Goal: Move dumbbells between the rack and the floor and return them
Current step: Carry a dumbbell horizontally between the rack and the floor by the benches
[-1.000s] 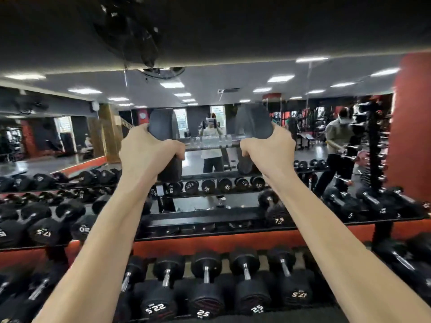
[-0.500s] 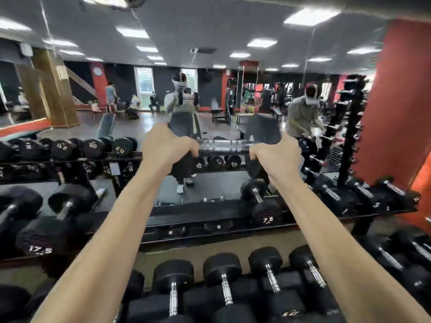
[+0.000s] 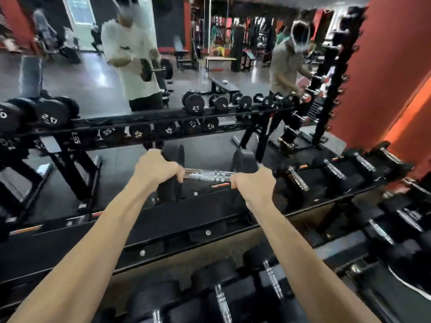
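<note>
Item: dumbbell (image 3: 207, 174), black heads, chrome knurled handle.
Location: over the top shelf of the rack (image 3: 177, 226), at an open slot; whether the heads already touch the shelf cannot be told.
Long axis: runs left to right across the view, roughly level, parallel to the front rail of the rack. One head points to the person's left, the other to the right.
Left hand (image 3: 156, 170): grip curled over the left end of the handle and the inner face of the left head, knuckles up.
Right hand (image 3: 253, 184): grip curled over the right end of the handle beside the right head, knuckles up.
Reason for hold: two hands at the ends, judged to share the load and keep the bar level while it is set down.
Reason for placement: neighbouring dumbbells (image 3: 296, 180) on the same shelf lie front to back, so this one, held crosswise, probably needs turning to sit like them.
Lower shelf: more dumbbells (image 3: 220, 299), handles pointing front to back.
Mirror (image 3: 210, 66): behind the rack, reflecting the gym.
Stage, judged: return to the rack, not yet released.
</note>
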Tool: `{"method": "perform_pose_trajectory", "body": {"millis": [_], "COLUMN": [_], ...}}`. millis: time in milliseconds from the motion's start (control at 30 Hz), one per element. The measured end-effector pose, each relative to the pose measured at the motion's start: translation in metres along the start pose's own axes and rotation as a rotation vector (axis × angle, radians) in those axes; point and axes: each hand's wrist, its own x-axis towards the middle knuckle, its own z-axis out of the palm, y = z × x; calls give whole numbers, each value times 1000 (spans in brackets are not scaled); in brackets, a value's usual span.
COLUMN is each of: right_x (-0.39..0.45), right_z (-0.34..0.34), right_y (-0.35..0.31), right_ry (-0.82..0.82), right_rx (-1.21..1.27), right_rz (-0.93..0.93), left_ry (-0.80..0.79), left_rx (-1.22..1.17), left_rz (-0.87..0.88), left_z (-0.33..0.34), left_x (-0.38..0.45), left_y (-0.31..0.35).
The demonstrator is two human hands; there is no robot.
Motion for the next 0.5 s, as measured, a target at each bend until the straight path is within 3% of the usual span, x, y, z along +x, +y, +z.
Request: {"method": "perform_pose_trajectory", "body": {"millis": [167, 300, 500], "right_x": [32, 37, 29], "right_z": [48, 75, 123], "right_y": [37, 58, 95], "right_ry": [-7, 48, 182], "right_rx": [-49, -91, -37], "right_rz": [111, 235, 462], "left_ry": [-79, -233, -394], "left_rx": [121, 129, 294], "left_rz": [-98, -159, -92], "left_z": [28, 53, 64], "left_x": [50, 93, 145], "left_y": [-28, -55, -81]}}
